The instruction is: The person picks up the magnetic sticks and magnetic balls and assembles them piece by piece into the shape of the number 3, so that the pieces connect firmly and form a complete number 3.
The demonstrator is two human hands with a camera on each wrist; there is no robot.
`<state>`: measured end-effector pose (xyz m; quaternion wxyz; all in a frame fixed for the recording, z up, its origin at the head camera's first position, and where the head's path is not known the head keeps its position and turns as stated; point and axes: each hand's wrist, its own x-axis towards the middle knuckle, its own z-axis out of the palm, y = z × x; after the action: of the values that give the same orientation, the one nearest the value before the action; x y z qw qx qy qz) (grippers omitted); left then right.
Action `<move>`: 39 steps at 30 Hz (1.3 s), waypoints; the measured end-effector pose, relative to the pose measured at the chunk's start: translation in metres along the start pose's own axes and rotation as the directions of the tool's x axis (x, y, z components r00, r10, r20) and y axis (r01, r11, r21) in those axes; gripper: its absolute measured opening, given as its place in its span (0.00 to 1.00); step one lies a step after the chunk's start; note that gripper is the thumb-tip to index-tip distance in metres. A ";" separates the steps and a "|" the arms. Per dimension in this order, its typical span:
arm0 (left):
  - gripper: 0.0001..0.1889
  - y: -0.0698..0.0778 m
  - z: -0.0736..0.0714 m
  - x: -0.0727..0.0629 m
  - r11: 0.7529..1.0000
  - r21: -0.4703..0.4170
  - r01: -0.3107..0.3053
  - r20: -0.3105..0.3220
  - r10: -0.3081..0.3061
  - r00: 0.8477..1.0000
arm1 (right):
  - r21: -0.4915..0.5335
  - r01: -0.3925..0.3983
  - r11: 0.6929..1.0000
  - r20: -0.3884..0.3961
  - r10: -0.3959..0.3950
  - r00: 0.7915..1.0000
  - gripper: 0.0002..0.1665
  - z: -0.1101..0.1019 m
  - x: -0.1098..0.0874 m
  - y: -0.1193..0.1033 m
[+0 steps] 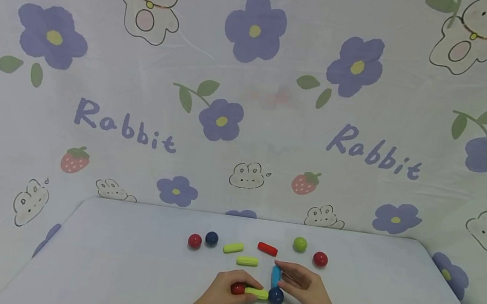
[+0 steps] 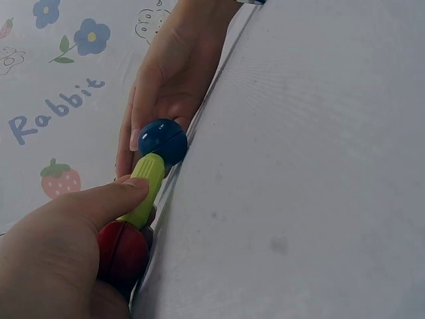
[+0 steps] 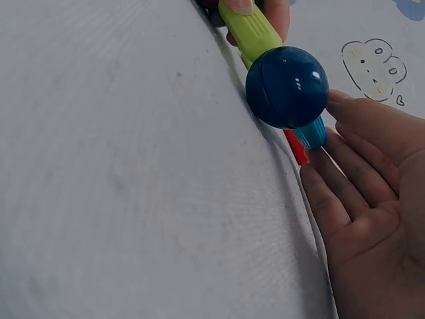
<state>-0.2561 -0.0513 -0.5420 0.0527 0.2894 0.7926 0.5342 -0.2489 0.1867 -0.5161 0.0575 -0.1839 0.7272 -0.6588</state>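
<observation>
My left hand [image 1: 228,291] pinches a yellow-green ribbed stick [image 1: 257,293] between thumb and fingers. A red ball [image 2: 123,251] sits at the stick's near end, partly covered by that hand, and a dark blue ball [image 1: 276,297] at its other end. From the dark blue ball a light blue stick [image 1: 276,276] extends toward the back of the table. My right hand [image 1: 306,288] is beside this stick, fingers fairly straight. In the right wrist view its fingertips [image 3: 317,158] lie close to the light blue stick; the ball hides part of the contact.
Behind the hands lie two more yellow-green sticks [image 1: 247,261] and a red stick [image 1: 267,249]. A red ball [image 1: 195,241] and a dark blue ball [image 1: 211,238] are at back left. A green ball [image 1: 300,244] and another red ball [image 1: 320,259] are at back right.
</observation>
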 end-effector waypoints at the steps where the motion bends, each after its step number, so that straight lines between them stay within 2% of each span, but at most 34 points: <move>1: 0.12 0.000 0.000 0.000 1.000 0.000 0.002 0.000 -0.002 1.000 | -0.003 0.002 1.000 -0.005 -0.002 1.000 0.27 -0.001 0.000 0.003; 6: 0.12 0.001 0.000 -0.001 1.000 0.002 0.008 0.001 -0.008 1.000 | -0.036 -0.006 0.999 -0.056 0.004 0.998 0.27 -0.003 0.002 0.017; 10: 0.12 0.003 0.000 -0.001 1.000 0.001 0.011 0.000 -0.011 1.000 | -0.084 -0.025 0.996 -0.122 0.015 0.992 0.26 -0.001 0.001 0.017; 13: 0.12 0.011 -0.001 -0.004 1.000 -0.004 0.015 -0.003 -0.015 1.000 | -0.108 -0.050 0.993 -0.181 0.030 0.983 0.23 -0.001 0.002 0.013; 17: 0.12 0.027 -0.005 -0.008 1.000 -0.019 0.025 -0.001 -0.025 1.000 | -0.112 -0.003 0.994 -0.245 -0.024 0.969 0.23 -0.003 0.003 0.010; 20: 0.12 0.029 -0.005 -0.009 0.999 -0.027 0.023 -0.001 -0.023 1.000 | -0.145 0.057 0.988 -0.282 -0.097 0.954 0.24 -0.007 0.003 0.009; 26: 0.12 0.008 -0.001 -0.005 0.999 -0.022 0.032 0.002 -0.032 0.999 | -0.233 0.149 0.961 -0.362 -0.228 0.904 0.27 -0.014 0.001 0.007; 30: 0.12 0.004 0.000 -0.005 0.999 -0.024 0.047 0.009 -0.047 0.999 | -0.287 0.139 0.948 -0.444 -0.260 0.857 0.27 -0.018 0.000 0.005; 32: 0.12 0.006 0.000 -0.006 0.999 -0.023 0.042 0.008 -0.042 0.999 | -0.320 0.111 0.941 -0.484 -0.263 0.835 0.28 -0.019 -0.001 0.004; 36: 0.12 0.022 -0.004 -0.010 0.999 -0.039 0.029 0.006 -0.029 1.000 | -0.344 0.070 0.936 -0.544 -0.260 0.797 0.30 -0.023 -0.002 0.004; 39: 0.12 0.034 -0.007 -0.014 0.999 -0.049 0.021 0.003 -0.021 1.000 | -0.344 0.031 0.939 -0.579 -0.238 0.780 0.32 -0.026 -0.003 0.007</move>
<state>-0.2334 -0.0550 -0.5121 0.0663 0.2804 0.7820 0.5526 -0.2558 0.2121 -0.5199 -0.2593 -0.0194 0.7866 -0.5601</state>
